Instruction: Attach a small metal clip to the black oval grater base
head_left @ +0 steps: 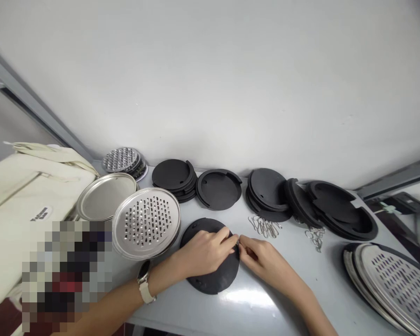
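Observation:
A round black plastic disc (217, 277) lies on the grey table before me. My left hand (210, 249) reaches across it, fingers bent together and tips at its right edge. From the other side my right hand (261, 254) meets them, closed in a pinch with thumb and forefinger. A tiny bright glint shows between the fingertips, too small and covered to name. Left of the disc is a round metal grater plate (147, 221). Beyond my right hand lies a small heap of wire clips (266, 226).
Stacks of black discs (173, 175), (269, 189) line the wall. More metal rings (315, 237) lie to the right. Plain metal plates (108, 196) and small graters (121, 161) stand left, beside a cream bag (17, 200). Large grater plates (395, 280) are stacked at front right.

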Available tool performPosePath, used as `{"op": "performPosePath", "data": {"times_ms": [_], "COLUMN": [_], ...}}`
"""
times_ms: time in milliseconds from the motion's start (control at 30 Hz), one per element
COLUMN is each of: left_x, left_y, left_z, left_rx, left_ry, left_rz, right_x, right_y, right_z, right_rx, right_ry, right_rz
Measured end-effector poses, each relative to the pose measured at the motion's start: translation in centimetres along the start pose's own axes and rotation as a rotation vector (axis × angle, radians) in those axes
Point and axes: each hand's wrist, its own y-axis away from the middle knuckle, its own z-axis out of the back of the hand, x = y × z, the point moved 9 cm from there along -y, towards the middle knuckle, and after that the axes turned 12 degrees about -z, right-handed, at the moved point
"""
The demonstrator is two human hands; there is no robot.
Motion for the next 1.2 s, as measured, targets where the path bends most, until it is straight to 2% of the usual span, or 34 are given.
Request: {"op": "performPosePath", "data": {"times_ms": [833,1033,1200], "left_x": [-0.1,0.4,0.1], "left_y": [0.0,0.4,0.4], "left_z": [0.0,0.3,0.4], "left_rx": [0.018,-0.009,-0.025], "left_ry": [0.026,0.034,0.006], "left_rz": [0.007,0.108,0.097], "right_x": [-0.5,0.0,0.5], "right_y": [-0.4,-0.3,-0.1], "right_z": [-0.1,0.0,0.2], "right_rx": [0.032,-0.018,-0.048], "right_ry": [-0.050,-0.044,-0.017], "right_rz": [0.027,0.075,0.123]}}
